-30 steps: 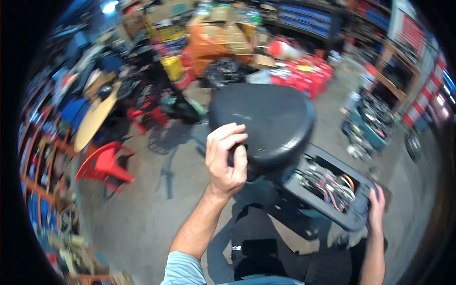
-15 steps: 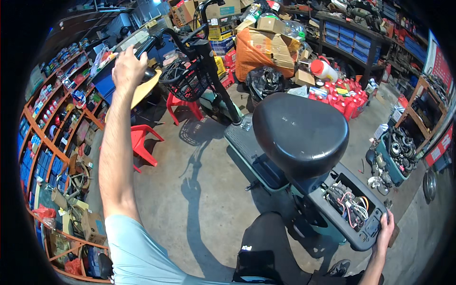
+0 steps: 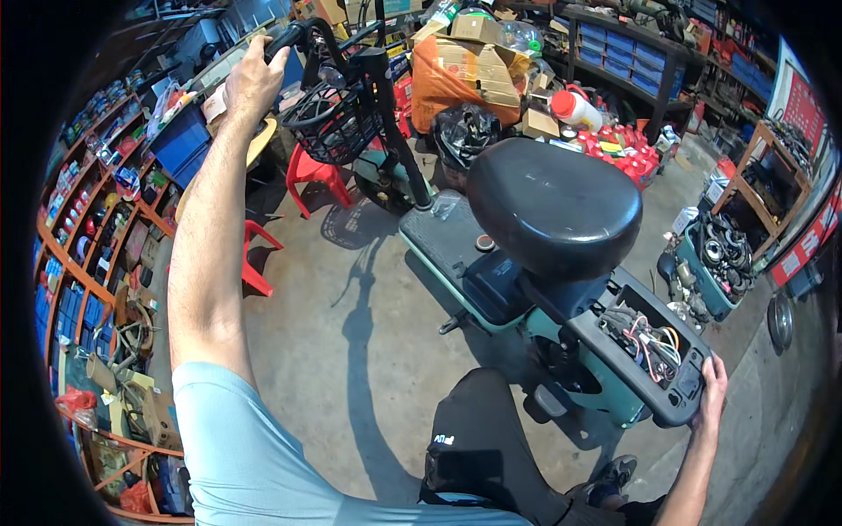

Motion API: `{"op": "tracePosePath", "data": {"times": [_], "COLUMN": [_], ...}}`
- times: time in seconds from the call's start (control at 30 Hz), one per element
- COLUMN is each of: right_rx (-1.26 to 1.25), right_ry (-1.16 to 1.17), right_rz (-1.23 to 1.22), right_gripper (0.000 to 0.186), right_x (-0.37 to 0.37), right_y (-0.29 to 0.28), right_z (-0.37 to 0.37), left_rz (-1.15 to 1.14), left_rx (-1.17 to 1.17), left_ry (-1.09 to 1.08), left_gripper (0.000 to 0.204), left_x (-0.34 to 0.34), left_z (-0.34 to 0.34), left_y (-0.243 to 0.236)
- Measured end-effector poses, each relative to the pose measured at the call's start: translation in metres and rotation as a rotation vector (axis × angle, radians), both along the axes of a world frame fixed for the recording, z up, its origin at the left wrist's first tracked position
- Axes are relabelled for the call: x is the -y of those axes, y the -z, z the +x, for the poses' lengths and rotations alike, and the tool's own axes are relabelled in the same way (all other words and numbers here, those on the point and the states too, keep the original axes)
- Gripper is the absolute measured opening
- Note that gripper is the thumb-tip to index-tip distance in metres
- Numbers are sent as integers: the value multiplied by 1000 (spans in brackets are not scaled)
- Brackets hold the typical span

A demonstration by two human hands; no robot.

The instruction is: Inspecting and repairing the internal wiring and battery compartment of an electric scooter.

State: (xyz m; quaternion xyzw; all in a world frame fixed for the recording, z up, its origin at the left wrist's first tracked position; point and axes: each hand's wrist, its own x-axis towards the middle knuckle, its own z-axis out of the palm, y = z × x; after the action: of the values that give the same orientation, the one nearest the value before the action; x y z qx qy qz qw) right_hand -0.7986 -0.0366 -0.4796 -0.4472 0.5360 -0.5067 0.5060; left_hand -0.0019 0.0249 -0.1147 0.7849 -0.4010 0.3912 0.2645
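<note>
An electric scooter with a black seat [image 3: 557,206] stands in front of me, its front pointing to the far left. My left arm is stretched out, and my left hand [image 3: 253,81] is closed around the black handlebar grip [image 3: 285,39]. A black wire basket [image 3: 329,123] hangs below the handlebar. At the near right, my right hand [image 3: 715,390] holds the rear edge of the scooter's grey tail frame [image 3: 680,405], fingers over its corner. Behind the seat, the open tail compartment shows loose coloured wires [image 3: 653,346]. A small ring-shaped thing [image 3: 484,243] lies on the footboard [image 3: 447,237].
Red plastic stools [image 3: 316,180] stand left of the front wheel, by orange shelves [image 3: 88,272]. Behind the scooter are a black bag-lined bin [image 3: 465,131], cardboard boxes [image 3: 474,79] and red bottles [image 3: 618,149]. A teal crate of parts [image 3: 715,272] stands at the right.
My left hand and the handlebar grip have swung forward and slightly right. The view has shifted a little, and the ring-shaped thing on the footboard now shows. My right hand stays on the tail frame.
</note>
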Motion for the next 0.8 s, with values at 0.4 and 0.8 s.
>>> {"op": "tracePosePath", "data": {"times": [0.4,0.8], "right_rx": [-79,-74], "right_ry": [24,83], "right_rz": [-43,3], "right_gripper": [50,50], "right_x": [-27,-27], "right_y": [-31,-29], "right_z": [4,1], "left_rz": [-112,-175], "left_rx": [10,-17], "left_ry": [229,260], "left_gripper": [42,45], "left_x": [9,-2], "left_z": [124,148], "left_y": [-15,-9]}}
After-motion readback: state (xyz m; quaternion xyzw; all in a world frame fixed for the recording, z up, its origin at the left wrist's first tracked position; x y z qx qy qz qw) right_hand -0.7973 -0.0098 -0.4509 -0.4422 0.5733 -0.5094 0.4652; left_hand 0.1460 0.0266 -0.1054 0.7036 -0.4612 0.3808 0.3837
